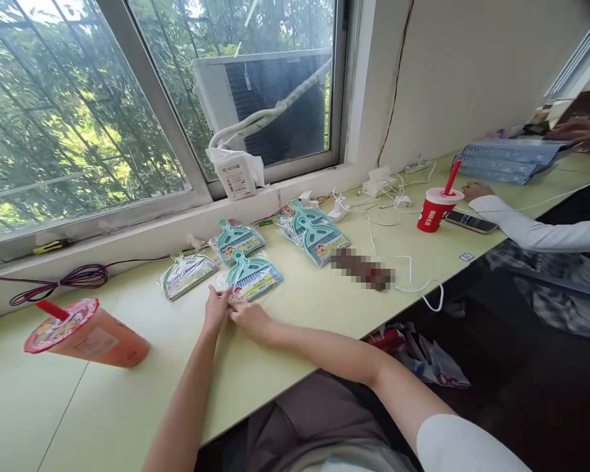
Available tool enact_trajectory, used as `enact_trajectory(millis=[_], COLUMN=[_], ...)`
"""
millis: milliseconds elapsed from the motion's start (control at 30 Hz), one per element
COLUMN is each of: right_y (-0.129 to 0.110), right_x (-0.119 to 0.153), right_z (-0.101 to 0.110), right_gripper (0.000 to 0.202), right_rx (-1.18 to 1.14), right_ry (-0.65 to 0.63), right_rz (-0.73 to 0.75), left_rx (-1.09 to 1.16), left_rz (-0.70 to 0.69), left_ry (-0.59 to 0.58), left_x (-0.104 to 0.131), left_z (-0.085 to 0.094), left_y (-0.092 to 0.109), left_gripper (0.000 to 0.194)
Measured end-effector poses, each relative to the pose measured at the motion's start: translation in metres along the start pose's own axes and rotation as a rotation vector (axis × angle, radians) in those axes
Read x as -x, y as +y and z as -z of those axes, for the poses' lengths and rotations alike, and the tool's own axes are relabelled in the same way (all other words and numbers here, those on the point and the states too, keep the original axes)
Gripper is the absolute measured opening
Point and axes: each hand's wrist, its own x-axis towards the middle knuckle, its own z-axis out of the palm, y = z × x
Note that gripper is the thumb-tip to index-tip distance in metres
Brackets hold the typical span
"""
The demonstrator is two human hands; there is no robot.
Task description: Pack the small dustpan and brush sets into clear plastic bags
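Note:
A mint-green mini dustpan and brush set (pixel 254 274) in clear plastic wrap lies on the pale yellow table, its handle pointing away from me. My left hand (pixel 217 309) is at its near left corner, fingers closed on the edge of the wrap. Close beside it, my right hand (pixel 252 320) pinches the near edge of the same package; the fingertips are partly hidden. Around it lie a similar wrapped set (pixel 189 275) with a whitish front to the left, another green set (pixel 238 241) just behind, and an overlapping pile of sets (pixel 315 231) farther right.
An orange drink cup (pixel 103 337) with a red straw tilts in view at left. A red cup (pixel 433 213) stands by a phone (pixel 471 221) and another person's arm (pixel 535 226). Blue boxes (pixel 509 162) are stacked beyond. White cables (pixel 432 288) trail along the table's right side.

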Motion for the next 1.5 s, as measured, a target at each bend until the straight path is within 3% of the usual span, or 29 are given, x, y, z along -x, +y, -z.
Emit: enact_trajectory(millis=[233,433,600,800,1000,1133,1300,1500], right_y=[0.013,0.007,0.007,0.038,0.05,0.05,0.057,0.062], right_x=[-0.002,0.0,-0.001,-0.01,-0.012,-0.014,-0.009,-0.005], right_z=[0.001,0.005,0.003,0.007,0.013,0.012,0.024,0.039], right_gripper=[0.029,0.036,0.039,0.049,0.026,0.03,0.031,0.018], right_rx=[-0.105,-0.162,-0.341,-0.702,-1.018,-1.412,-1.547,-1.529], right_ry=[0.074,-0.043,0.046,0.268,0.389,0.452,0.483,0.432], right_rz=[0.318,0.347,0.145,-0.115,-0.398,-0.563,-0.725,-0.774], left_rx=[0.094,0.141,0.402,0.589,0.742,0.835,0.782,0.638], left_rz=[0.14,0.13,0.032,-0.008,-0.025,0.016,0.033,0.113], left_ry=[0.043,0.034,0.156,0.17,0.054,-0.053,-0.223,-0.012], left_x=[0.001,-0.004,-0.003,-0.004,0.004,0.01,0.013,0.002], left_z=[0.004,0.008,0.009,0.011,0.005,0.006,0.005,0.006], left_y=[0.001,-0.006,-0.001,-0.001,0.005,0.009,0.009,-0.001], left_gripper=[0.037,0.036,0.039,0.034,0.03,0.027,0.031,0.03])
